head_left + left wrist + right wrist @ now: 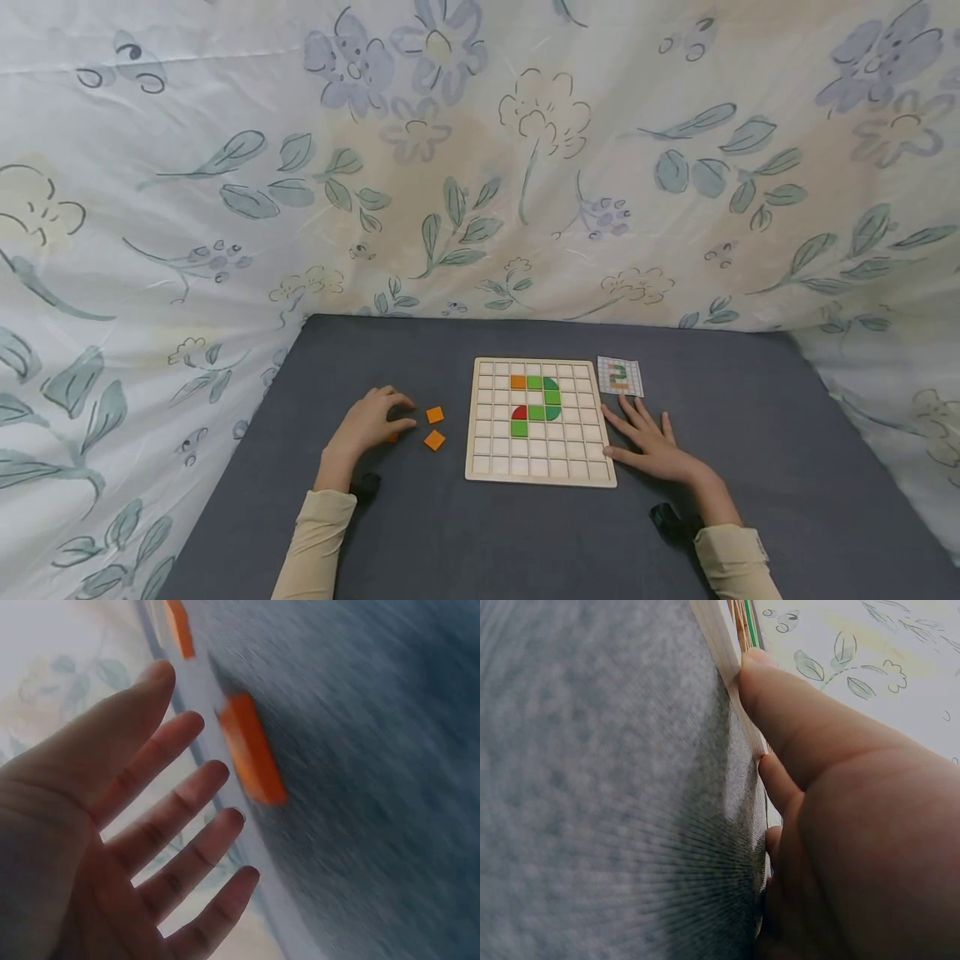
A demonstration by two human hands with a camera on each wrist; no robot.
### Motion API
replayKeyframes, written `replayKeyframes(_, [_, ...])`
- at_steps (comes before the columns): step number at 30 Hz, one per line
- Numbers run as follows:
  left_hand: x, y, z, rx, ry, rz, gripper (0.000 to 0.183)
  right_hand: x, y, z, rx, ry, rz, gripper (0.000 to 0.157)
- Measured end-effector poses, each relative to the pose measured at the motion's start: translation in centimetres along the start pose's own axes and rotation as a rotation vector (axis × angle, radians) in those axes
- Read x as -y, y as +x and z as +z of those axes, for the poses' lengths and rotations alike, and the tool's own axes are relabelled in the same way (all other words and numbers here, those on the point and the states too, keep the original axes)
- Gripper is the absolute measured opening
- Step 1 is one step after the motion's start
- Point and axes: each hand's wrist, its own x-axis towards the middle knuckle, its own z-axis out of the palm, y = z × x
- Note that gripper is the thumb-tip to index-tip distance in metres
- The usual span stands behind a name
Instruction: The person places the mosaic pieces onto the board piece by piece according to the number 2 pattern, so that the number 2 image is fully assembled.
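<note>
My left hand [367, 423] hovers with parted fingers on the left of the table, empty as far as the views show. Two orange square tiles [435, 415] lie just right of its fingertips, and a third orange tile [392, 437] is partly hidden by it. In the left wrist view an orange tile [253, 750] lies beyond the spread fingers. A wooden grid board [540, 481] holds an orange tile [518, 382], a red quarter-round tile [519, 412] and several green tiles [536, 412]. Fingers spread, my right hand [652, 443] touches the board's right edge.
A small pattern card [630, 388] lies off the board's upper right corner, just above my right fingertips. The dark grey cloth [480, 542] covers the table. Floral curtains [450, 250] hang behind and at both sides.
</note>
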Motion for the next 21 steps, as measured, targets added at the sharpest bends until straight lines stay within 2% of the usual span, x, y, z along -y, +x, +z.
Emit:
replayKeyframes(7, [2.3,-0.8,-0.4,0.047,-0.178,-0.005,0.028,-0.1,0.0,0.0,-0.006,0.005,-0.004,0.072])
replayKeyframes(14, [4.0,-1.3,-0.8,0.084,-0.318,0.068,0.031,-0.3,0.0,0.1,-0.003,0.009,-0.014,0.072])
replayKeyframes(18, [4.5,-1.5,-0.8,0.106,-0.328,0.098,0.034,-0.4,0.0,0.1,0.000,0.014,-0.017,0.071])
replayKeyframes(21, [4.9,-1.6,-0.8,0.133,-0.316,0.091,0.038,-0.4,0.0,0.1,-0.002,0.014,-0.018,0.071])
